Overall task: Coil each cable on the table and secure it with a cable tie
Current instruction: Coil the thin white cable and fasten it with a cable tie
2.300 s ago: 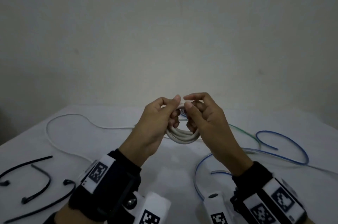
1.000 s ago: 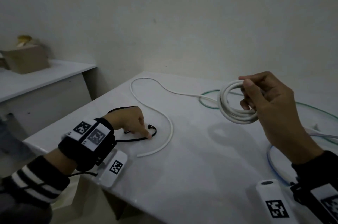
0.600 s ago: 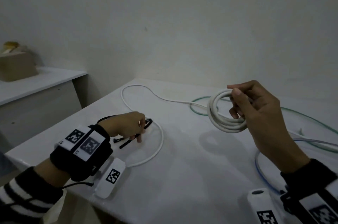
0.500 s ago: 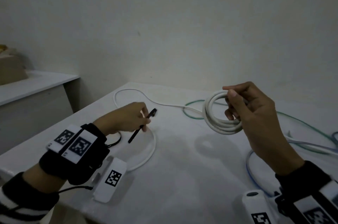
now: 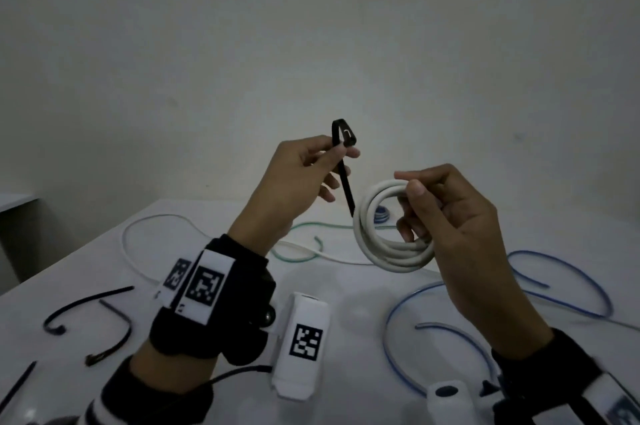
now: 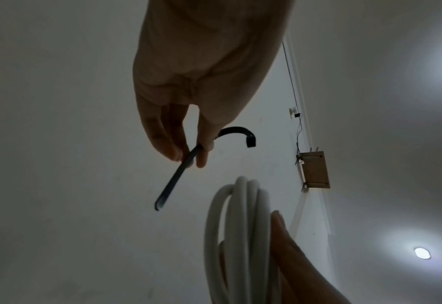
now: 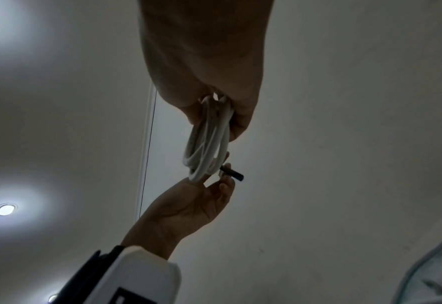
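My right hand (image 5: 446,213) grips a coiled white cable (image 5: 384,244) and holds it up above the table (image 5: 214,338). My left hand (image 5: 311,168) pinches a black cable tie (image 5: 344,175) between thumb and fingers. The tie's hooked head points up and its tail hangs down, ending just left of the coil. In the left wrist view the cable tie (image 6: 180,164) hangs beside the white coil (image 6: 238,236). The right wrist view shows the white coil (image 7: 209,144) in my fingers, with the cable tie (image 7: 231,172) just beyond it.
Loose cables lie on the table: a white one (image 5: 149,227) at the left, a green one (image 5: 301,251) in the middle, blue ones (image 5: 568,289) at the right. Several spare black ties (image 5: 86,306) lie near the front left edge.
My left hand picked a black tie off the table at the left and raised it up beside the coil. The right hand kept holding the coil. The view swung back to the right.
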